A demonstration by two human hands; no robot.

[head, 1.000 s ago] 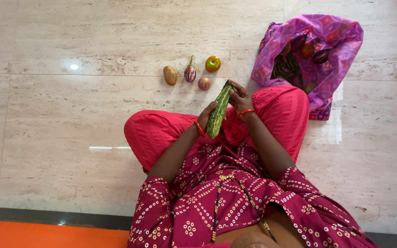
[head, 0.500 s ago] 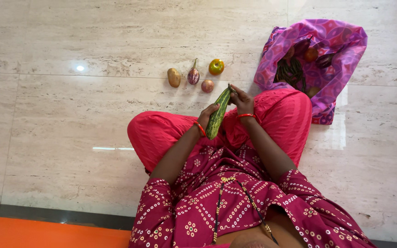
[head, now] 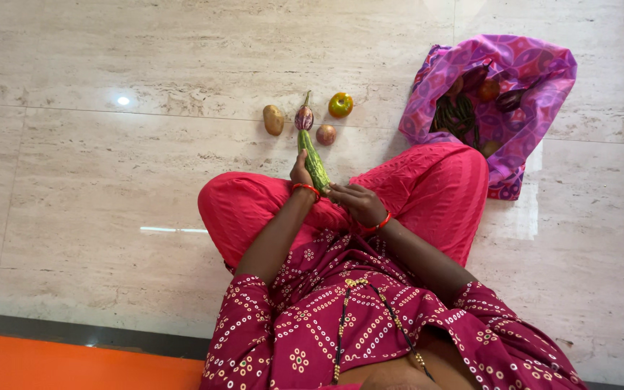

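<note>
Left hand (head: 300, 173) clamped around the lower end of a long green striped gourd (head: 313, 159) — fingers wrap its left side, a red bangle at the wrist. The gourd lies low over the pale marble floor (head: 110, 180), pointing away from the person; whether it touches the floor cannot be told. Its far tip sits just beside the small purple eggplant (head: 304, 117). Right hand (head: 355, 201) rests over the lap just beside the gourd's near end, fingers loosely curled, gripping nothing; contact with the gourd cannot be told. Red bangle there too.

Beyond the gourd, set close together on the floor: a potato (head: 274, 120) at the left, the eggplant next to it, a reddish onion (head: 326, 134) near the gourd's right, and a green-and-red tomato (head: 340, 105) farthest out.

Person seated cross-legged, pink-red trousers (head: 435, 188), magenta dotted top.

To the right, past the knee — an open purple patterned cloth bag (head: 536, 79) on the floor, holding dark green beans (head: 455, 112) and more vegetables, partly hidden. Orange strip (head: 52, 365) along the lower-left edge.
</note>
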